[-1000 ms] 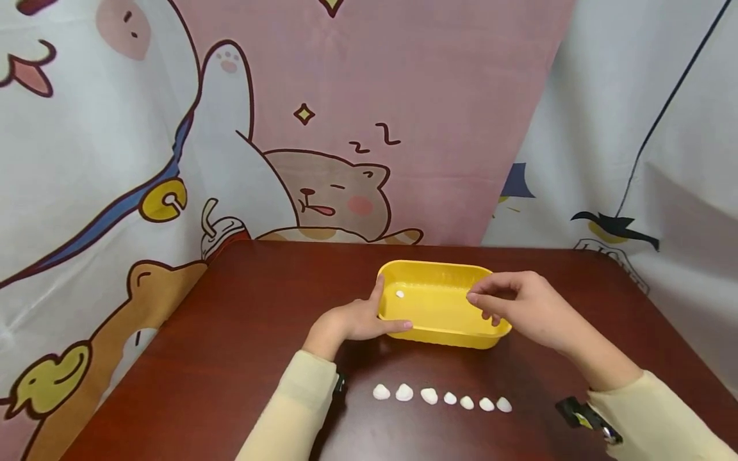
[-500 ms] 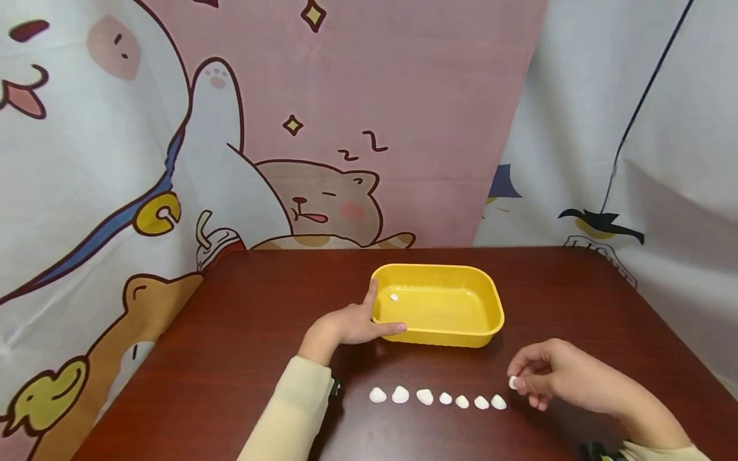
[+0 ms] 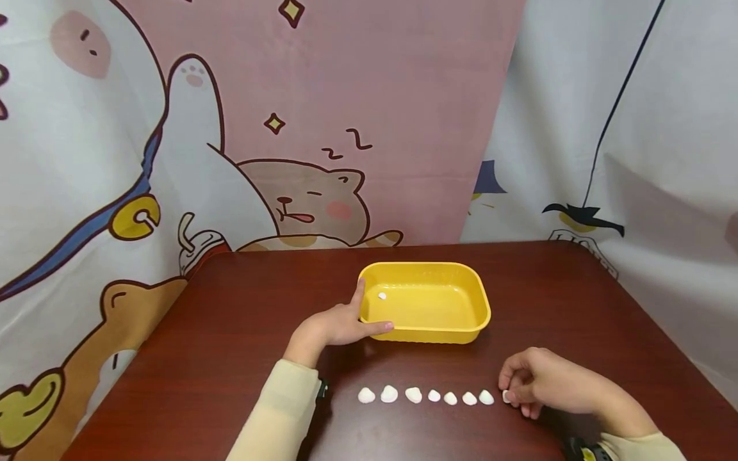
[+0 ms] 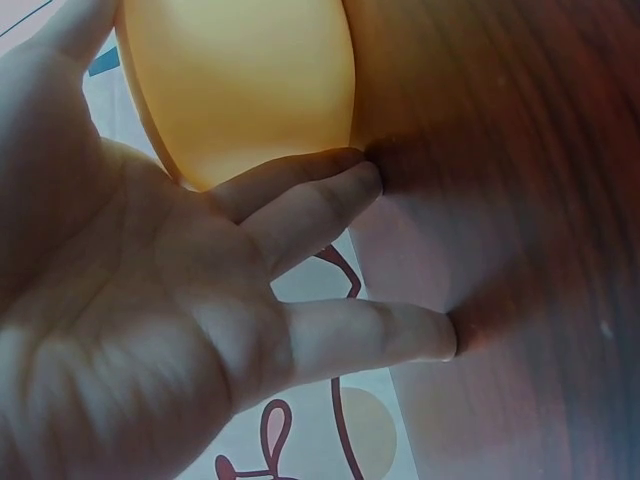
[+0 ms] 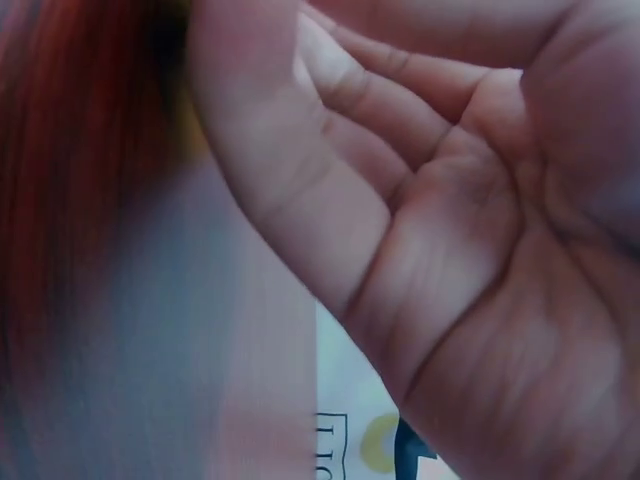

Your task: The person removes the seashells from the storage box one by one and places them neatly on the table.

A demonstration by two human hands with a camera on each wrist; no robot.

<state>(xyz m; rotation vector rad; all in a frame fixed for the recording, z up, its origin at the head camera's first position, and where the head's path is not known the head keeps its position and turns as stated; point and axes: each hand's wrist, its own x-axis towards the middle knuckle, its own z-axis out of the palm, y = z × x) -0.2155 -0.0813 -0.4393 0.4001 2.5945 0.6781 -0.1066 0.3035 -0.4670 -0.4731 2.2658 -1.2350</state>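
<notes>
My right hand (image 3: 553, 384) pinches a small white seashell (image 3: 505, 396) between thumb and fingers, close over the table at the right end of a row. In that row lie several white seashells (image 3: 413, 394), spaced side by side. The right wrist view shows the curled fingers; the shell is mostly hidden there. My left hand (image 3: 331, 326) rests against the left end of a yellow plastic tray (image 3: 428, 336), thumb along its front rim. In the left wrist view its fingers (image 4: 375, 330) spread out straight beside the tray wall. One small white shell (image 3: 382, 296) lies inside the tray.
The dark red-brown table (image 3: 259, 288) carries the tray and the row of shells. Behind it hangs a cartoon-printed cloth (image 3: 403, 115), which also runs along the left and right sides.
My right hand has moved from over the tray down to the row's right end, bringing a white seashell. The left hand stays at the tray. The head view has shifted slightly.
</notes>
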